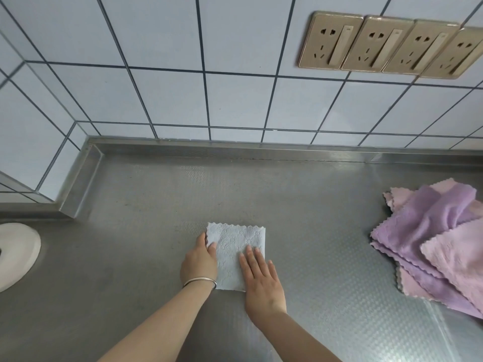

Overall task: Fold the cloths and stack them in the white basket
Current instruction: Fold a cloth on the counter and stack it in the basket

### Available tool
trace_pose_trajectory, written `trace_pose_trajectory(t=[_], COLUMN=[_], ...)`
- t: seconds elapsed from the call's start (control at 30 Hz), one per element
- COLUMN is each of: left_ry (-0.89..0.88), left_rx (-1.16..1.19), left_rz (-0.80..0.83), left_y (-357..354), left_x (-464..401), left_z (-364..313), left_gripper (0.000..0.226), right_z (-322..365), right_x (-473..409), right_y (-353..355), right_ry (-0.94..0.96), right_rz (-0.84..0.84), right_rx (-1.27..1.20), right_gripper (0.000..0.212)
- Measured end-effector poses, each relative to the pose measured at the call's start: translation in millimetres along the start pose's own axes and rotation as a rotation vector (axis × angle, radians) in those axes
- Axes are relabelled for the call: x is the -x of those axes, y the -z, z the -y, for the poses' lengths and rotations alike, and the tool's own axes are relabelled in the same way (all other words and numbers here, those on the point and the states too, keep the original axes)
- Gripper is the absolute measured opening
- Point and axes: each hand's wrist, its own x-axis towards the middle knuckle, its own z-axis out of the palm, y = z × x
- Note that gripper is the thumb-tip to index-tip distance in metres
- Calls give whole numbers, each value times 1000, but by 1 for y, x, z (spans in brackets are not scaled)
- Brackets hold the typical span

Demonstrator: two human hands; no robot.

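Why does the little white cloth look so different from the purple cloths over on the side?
The small white patterned cloth is folded into a neat flat rectangle; the purple and pink fluffy cloths lie rumpled in a loose heap. Both hands, left hand and right hand, rest on the white cloth; nothing touches the purple heap. The white one looks thin, the purple ones plush. Both have wavy edges and lie on the steel counter.
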Motion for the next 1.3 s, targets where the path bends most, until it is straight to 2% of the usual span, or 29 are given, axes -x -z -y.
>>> trace_pose_trajectory(t=[0.1, 0.17, 0.27, 0.4, 0.47, 0.57, 0.6, 0.67, 0.7, 0.8, 0.87, 0.93, 1.0, 1.1, 1.13, 1.2, 1.23, 1.3], left_ry=[7, -26, -108, -143, -124, -77, -34, 48, 70, 76, 65, 39, 62, 126, 161, 265, 291, 246], left_rx=[-59, -144, -222, -165, -152, -93, -61, -37, -40, -82, -156, -166, 37, 477, 628, 842, 882, 910], left_rz=[-36, -56, -88, -135, -154, -202, -212, -193, -179, -130, -71, -6, 53, 209, 307, 505, 542, 576], left_y=[0, -3, -11, -18, -18, -13, -11, -8, -7, -5, -3, 1, 8, 23, 27, 32, 31, 31], left_x=[0, 1, 0, -2, -3, -4, -4, -1, 1, 5, 5, 4, 9, 16, 18, 24, 26, 38], left_z=[0, 0, 0, 9, 11, 11, 11, 13, 13, 11, 8, 4, -3, -13, -15, -16, -14, -18], left_gripper=[44, 46, 49, 48, 46, 41, 41, 45, 47, 46, 44, 39, 29, 23, 29, 63, 77, 87], right_z=[-1, -1, 1, 0, -1, -1, -1, -1, -1, -2, -2, -3, -6, -11, -12, -15, -17, -21], right_x=[4, 7, 9, 9, 7, 3, 1, -5, -9, -22, -29, -33, -35, -29, -25, -13, -7, 7], right_y=[3, 5, 5, 0, -1, 7, 12, 25, 32, 46, 49, 52, 57, 77, 84, 95, 99, 110], right_ry=[10, 25, 46, 38, 35, 2, -46, -261, -414, -778, -831, -859, -891, -841, -794, -701, -669, -633], right_rz=[49, 79, 90, 99, 103, 29, -28, -153, -127, 69, 228, 317, 314, 181, 138, 59, 33, -5], right_rx=[14, 2, -12, -8, -9, -69, -148, -381, -500, -695, -723, -786, -952, -1178, -1241, -1325, -1360, -1412], right_gripper=[96, 81, 91, 94, 88, 65, 57, 44, 41, 37, 26, 17, 17, 12, 11, 8, 7, 9])
